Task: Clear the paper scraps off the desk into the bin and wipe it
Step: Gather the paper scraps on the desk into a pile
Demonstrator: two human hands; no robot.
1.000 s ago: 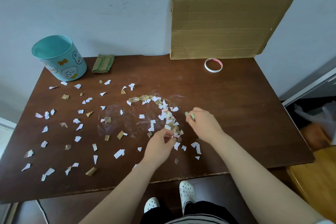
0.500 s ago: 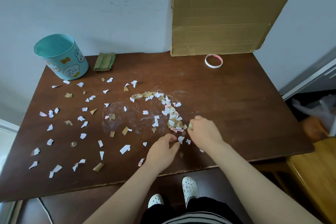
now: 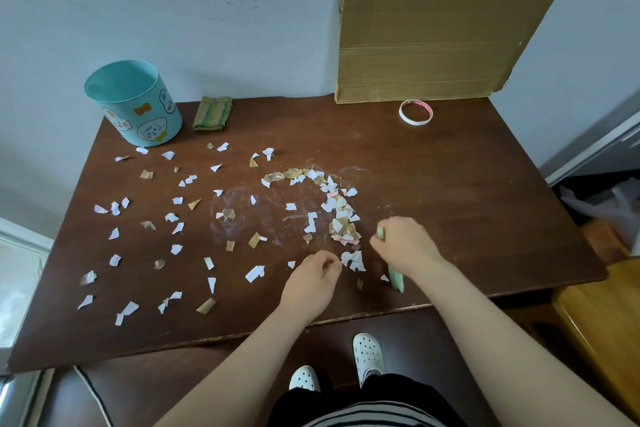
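Several white, tan and pink paper scraps lie across the brown desk, thickest in a curved pile at its middle. My left hand sits near the front edge with its fingers curled, pinching at the white scraps beside it. My right hand grips a pale green tool just right of the pile; most of the tool is hidden under the hand. The teal bin stands open at the back left corner. A folded green striped cloth lies next to it.
A cardboard sheet leans on the wall at the back right, with a tape ring in front of it. White smears mark the desk middle. A wooden stool stands right of the desk. My shoes show below the front edge.
Both hands have drawn toward the front edge, the right one dragging scraps down along the pile. The green tool now sticks out below my right hand.
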